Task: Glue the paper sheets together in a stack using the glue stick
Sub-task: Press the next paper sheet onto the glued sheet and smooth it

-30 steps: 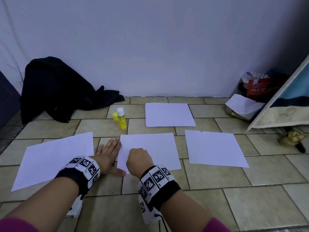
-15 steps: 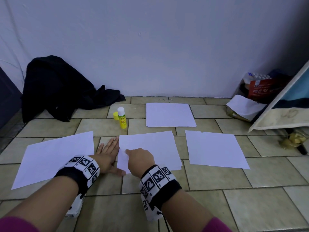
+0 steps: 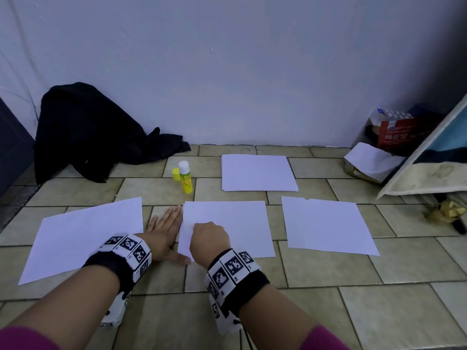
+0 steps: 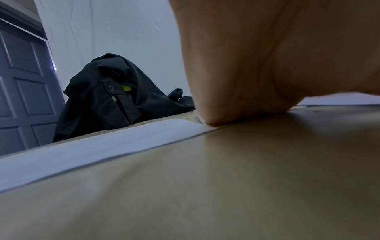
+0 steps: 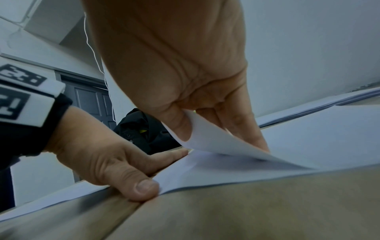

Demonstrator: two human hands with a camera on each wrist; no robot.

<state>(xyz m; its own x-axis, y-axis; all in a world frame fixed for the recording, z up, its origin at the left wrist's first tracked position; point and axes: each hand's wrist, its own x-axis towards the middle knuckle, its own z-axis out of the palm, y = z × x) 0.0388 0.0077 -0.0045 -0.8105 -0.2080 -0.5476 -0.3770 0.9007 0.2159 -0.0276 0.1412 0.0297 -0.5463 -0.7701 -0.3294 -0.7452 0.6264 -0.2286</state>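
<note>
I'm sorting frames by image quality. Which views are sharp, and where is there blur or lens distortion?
Head view: evenly lit, sharp on the glue stick, wide-angle bend at the edges. Left wrist view: the left hand and floor tiles are blurred close up. Right wrist view: the lifted paper sheet is sharp, the foreground floor soft and dark.

White paper sheets in centre (image 3: 235,223) lie on beige tiled floor (image 3: 379,311), near middle. Single white paper sheet at left (image 3: 83,236) to their left, single white paper sheet at right (image 3: 326,226) to their right. White paper stack (image 3: 257,173) behind centre sheets. Yellow glue stick (image 3: 185,176) upright, left of that stack, its yellow cap (image 3: 175,174) just beside. Black cloth heap (image 3: 88,132) far left against wall. Left hand (image 3: 164,234) flat on floor between left sheet and centre sheets; right hand (image 3: 209,234) over centre sheets' left part.
</note>
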